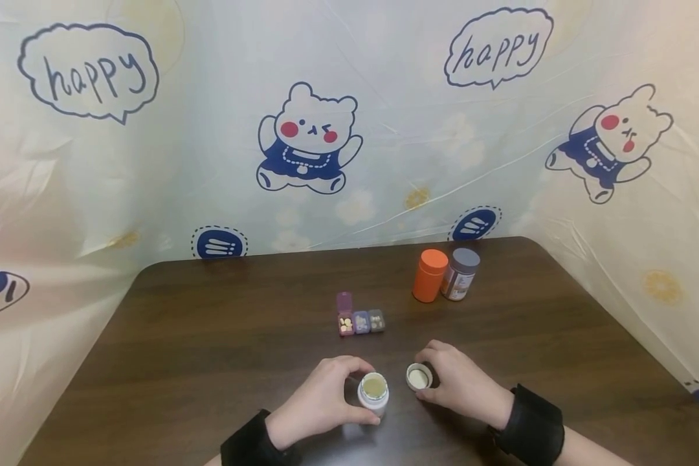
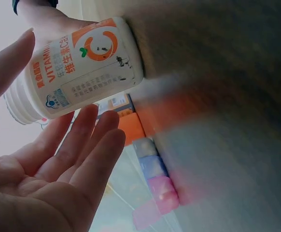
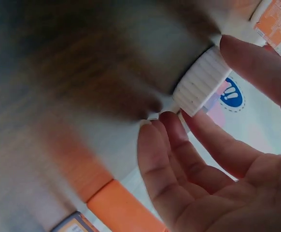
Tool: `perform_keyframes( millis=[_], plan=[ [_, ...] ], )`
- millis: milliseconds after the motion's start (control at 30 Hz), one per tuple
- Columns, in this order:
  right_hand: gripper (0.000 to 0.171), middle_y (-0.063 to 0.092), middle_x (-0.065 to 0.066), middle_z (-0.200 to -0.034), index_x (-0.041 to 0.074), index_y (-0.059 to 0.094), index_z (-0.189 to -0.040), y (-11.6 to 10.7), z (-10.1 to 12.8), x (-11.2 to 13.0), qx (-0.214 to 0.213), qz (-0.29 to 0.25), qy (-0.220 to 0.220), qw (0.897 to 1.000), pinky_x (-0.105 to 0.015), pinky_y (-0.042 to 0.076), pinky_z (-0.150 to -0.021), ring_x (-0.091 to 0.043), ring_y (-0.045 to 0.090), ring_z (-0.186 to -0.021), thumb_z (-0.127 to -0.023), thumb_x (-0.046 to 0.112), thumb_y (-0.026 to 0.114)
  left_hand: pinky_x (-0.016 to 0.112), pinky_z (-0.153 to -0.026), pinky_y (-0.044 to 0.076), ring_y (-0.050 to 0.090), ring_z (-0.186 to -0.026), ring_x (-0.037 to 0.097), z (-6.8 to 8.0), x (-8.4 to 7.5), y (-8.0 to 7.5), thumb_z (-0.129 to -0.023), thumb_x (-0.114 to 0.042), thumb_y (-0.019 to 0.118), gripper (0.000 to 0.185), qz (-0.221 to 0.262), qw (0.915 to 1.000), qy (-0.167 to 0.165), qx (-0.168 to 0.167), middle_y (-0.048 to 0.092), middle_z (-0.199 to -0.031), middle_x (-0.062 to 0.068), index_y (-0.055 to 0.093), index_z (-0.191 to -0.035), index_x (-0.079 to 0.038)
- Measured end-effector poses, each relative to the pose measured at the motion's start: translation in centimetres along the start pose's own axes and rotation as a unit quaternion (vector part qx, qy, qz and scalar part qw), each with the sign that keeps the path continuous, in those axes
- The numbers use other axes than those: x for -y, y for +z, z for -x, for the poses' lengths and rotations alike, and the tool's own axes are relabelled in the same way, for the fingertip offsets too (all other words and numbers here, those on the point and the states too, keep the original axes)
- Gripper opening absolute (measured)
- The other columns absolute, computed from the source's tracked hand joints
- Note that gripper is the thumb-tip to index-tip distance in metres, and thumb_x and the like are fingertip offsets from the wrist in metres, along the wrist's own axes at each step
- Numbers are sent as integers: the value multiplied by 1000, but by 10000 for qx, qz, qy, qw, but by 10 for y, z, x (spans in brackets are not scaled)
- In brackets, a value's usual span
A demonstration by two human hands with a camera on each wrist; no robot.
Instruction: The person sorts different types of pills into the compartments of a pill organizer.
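A white open-topped vitamin bottle (image 1: 374,396) stands upright on the table, its label orange and white in the left wrist view. My left hand (image 1: 326,398) holds it between thumb and forefinger, the other fingers (image 2: 112,145) loosely bent. To its right, a white ridged bottle cap (image 1: 419,377) lies on the table with its hollow side up. The thumb and forefinger of my right hand (image 1: 463,383) pinch the cap's rim. Beyond the hands sits a small pill box (image 1: 362,322); its pink compartment has the lid (image 1: 344,301) raised and pale tablets inside.
An orange bottle (image 1: 430,277) and a grey-lidded jar (image 1: 460,275) stand side by side at the back right of the dark wooden table (image 1: 221,336). A printed curtain (image 1: 210,162) hangs behind the table and along its sides.
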State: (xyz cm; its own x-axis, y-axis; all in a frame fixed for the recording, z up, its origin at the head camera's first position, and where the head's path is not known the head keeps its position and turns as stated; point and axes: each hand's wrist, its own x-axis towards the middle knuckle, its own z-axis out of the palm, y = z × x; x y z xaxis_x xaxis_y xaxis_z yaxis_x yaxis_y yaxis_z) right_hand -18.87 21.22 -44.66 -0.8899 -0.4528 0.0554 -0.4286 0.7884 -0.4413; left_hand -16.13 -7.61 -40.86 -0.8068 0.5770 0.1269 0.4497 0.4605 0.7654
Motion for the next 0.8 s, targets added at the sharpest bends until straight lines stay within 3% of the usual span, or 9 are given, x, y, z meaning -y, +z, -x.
perform_keyframes(
  millis=[167, 567, 800],
  plan=[
    [40, 70, 0, -100, 5, 74, -109, -26, 4, 30, 97, -692, 220, 9973, -24, 53, -71, -7, 59, -84, -76, 18, 94, 26, -88, 54, 65, -97, 3, 0, 0, 2, -71, -28, 99, 53, 45, 10000, -54, -39, 76, -106, -2, 74, -113, -9],
    [43, 73, -7, -111, 4, 75, -117, -44, 7, 66, -408, -1804, -716, 9801, -21, 52, -65, 0, 56, -86, -76, 3, 88, 25, -87, 54, 64, -96, 2, 0, 0, 3, -69, -25, 99, 48, 60, 9998, -123, -163, 78, -104, -2, 76, -109, -10],
    [44, 71, -3, -96, 4, 73, -116, -47, 4, 82, -356, -2048, -843, 9745, -21, 51, -61, -1, 54, -79, -75, 0, 88, 23, -85, 54, 64, -94, 0, -1, -1, 3, -69, -23, 99, 47, 132, 9997, -152, -124, 78, -103, -1, 77, -108, -9]
  ],
)
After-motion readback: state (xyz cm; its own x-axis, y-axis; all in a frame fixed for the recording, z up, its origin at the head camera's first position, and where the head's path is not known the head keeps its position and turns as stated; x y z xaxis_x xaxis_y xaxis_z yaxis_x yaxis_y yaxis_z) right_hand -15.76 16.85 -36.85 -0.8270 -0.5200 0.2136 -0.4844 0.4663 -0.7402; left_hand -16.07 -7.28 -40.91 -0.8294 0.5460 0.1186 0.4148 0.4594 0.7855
